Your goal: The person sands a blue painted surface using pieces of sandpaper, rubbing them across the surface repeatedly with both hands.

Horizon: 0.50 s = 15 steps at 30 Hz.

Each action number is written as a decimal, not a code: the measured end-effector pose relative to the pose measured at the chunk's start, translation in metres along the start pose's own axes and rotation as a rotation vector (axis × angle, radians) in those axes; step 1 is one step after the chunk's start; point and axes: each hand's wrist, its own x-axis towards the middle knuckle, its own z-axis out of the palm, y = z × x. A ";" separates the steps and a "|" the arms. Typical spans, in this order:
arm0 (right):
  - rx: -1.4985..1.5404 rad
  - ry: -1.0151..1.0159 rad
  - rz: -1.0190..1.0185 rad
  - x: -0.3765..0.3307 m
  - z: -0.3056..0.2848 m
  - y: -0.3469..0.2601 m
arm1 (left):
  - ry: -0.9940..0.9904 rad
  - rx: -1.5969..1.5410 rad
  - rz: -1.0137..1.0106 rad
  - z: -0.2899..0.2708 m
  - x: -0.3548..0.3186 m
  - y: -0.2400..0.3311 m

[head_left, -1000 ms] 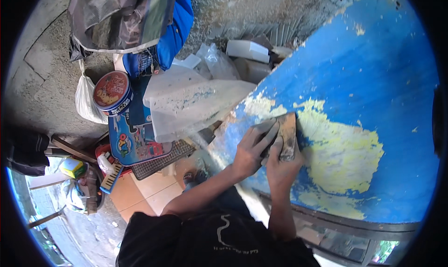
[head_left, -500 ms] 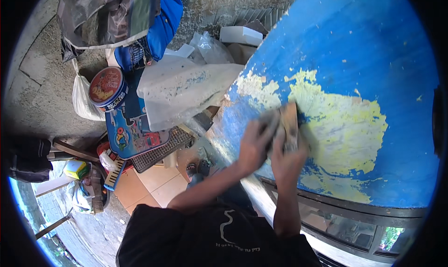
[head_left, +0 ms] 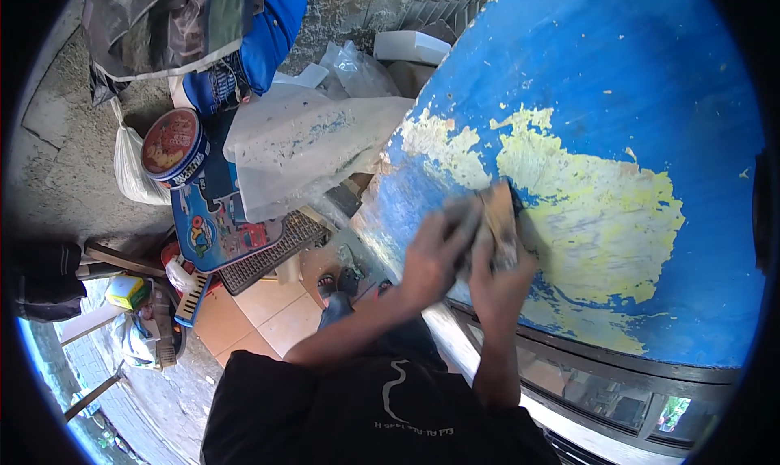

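Both hands grip sanding block [head_left: 497, 221] on blue panel [head_left: 617, 83], beside yellow patch [head_left: 593, 221]: left hand [head_left: 435, 258] on its left edge, right hand [head_left: 500, 282] below; round red tin [head_left: 172, 146] far left

We are looking at a sanding block [head_left: 497, 221], brownish and flat, lying pressed against the blue panel [head_left: 617, 83]. It is sitting tilted, its long side running up and down, at the left edge of a wide pale yellow patch [head_left: 601, 221] where the paint is showing worn through. The panel is curving away to the right, its blue coat staying whole along the top and flaking into specks around the patch.
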 end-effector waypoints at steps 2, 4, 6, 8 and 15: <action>0.348 0.293 -0.095 -0.008 0.000 0.005 | 0.005 -0.033 0.081 0.006 -0.005 0.001; 0.354 0.280 -0.054 0.004 -0.004 -0.003 | 0.037 -0.013 0.039 0.008 0.005 0.004; 0.127 -0.097 0.187 0.014 -0.014 -0.018 | -0.030 0.001 -0.069 -0.003 0.004 0.008; 0.185 0.038 0.055 -0.003 -0.009 0.005 | -0.075 0.018 0.007 -0.005 -0.002 0.014; 0.145 -0.030 -0.036 0.009 -0.005 0.005 | -0.103 0.020 -0.051 -0.008 0.000 0.005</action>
